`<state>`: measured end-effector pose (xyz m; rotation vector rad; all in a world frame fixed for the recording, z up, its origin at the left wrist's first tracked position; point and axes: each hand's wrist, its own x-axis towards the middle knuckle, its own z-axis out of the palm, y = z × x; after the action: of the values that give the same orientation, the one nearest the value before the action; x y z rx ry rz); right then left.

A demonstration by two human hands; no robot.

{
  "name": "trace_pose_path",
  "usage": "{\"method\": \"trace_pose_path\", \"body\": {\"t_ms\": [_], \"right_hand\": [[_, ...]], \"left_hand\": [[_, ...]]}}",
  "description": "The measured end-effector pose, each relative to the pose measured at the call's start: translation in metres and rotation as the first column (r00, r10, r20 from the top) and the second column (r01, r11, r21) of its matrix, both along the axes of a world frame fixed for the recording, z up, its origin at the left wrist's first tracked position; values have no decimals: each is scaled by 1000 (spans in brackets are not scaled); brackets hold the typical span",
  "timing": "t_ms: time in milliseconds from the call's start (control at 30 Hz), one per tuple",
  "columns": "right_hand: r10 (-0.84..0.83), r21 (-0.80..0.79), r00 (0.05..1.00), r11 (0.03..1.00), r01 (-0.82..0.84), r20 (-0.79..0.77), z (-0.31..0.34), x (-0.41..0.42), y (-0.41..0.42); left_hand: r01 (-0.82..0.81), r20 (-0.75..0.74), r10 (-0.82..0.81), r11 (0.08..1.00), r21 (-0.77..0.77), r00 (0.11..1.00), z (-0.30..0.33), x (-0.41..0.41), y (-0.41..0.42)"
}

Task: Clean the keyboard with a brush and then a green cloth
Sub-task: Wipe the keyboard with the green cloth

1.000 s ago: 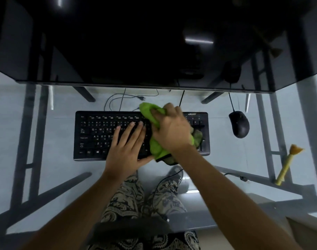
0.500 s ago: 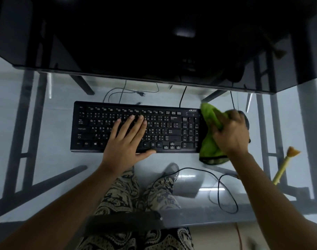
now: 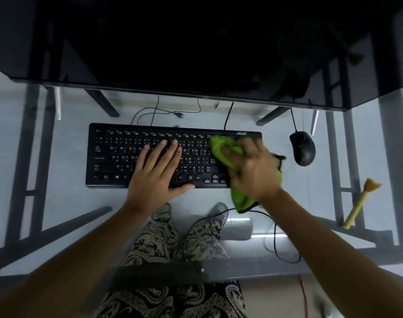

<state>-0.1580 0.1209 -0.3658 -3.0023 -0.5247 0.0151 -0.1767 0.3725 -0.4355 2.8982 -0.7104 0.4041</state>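
A black keyboard (image 3: 117, 157) lies on the glass desk (image 3: 218, 196) in front of me. My left hand (image 3: 154, 171) rests flat on its middle keys with the fingers straight. My right hand (image 3: 253, 168) grips a bunched green cloth (image 3: 218, 148) over the keyboard's right end, covering the number pad; the hand is blurred. A tail of the cloth hangs down past the keyboard's front edge. The yellow brush (image 3: 358, 203) with orange bristles lies on the desk at the far right, away from both hands.
A black mouse (image 3: 302, 148) sits right of the keyboard, its cable running back under the dark monitor (image 3: 173, 53). Cables lie behind the keyboard and another loops under the glass near my patterned legs (image 3: 173, 249). The desk's metal frame shows through the glass.
My right hand swept the green cloth from mid-keyboard out past the right end, and has now come back onto the number pad. My left hand stayed on the keys.
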Motion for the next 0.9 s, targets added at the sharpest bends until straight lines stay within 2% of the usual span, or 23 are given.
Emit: {"method": "trace_pose_path", "body": {"t_ms": [133, 200, 333, 433, 533, 633, 767, 900], "right_hand": [[321, 19, 943, 947, -321, -82, -5, -8, 33], [383, 12, 919, 923, -384, -96, -4, -4, 9], [353, -44, 930, 932, -359, -100, 5, 7, -37], [355, -26, 933, 934, -357, -63, 1, 3, -5], [445, -2, 892, 895, -447, -80, 0, -3, 35], [529, -3, 839, 846, -534, -126, 1, -9, 23], [430, -19, 896, 901, -434, -107, 1, -8, 4], [397, 12, 917, 918, -397, -46, 0, -16, 54]], "left_hand": [[5, 1, -5, 1000, -3, 1000, 2, 2, 2], [-3, 2, 3, 1000, -12, 1000, 1, 1, 3], [1, -26, -2, 1000, -16, 1000, 5, 2, 1], [4, -56, -6, 999, -33, 998, 7, 3, -1], [9, -65, -10, 1000, -24, 998, 5, 2, 0], [24, -79, -25, 1000, -7, 997, 2, 2, 3], [22, -76, -23, 1000, -13, 997, 5, 4, 1], [12, -76, -14, 1000, -23, 997, 5, 4, -2]]}}
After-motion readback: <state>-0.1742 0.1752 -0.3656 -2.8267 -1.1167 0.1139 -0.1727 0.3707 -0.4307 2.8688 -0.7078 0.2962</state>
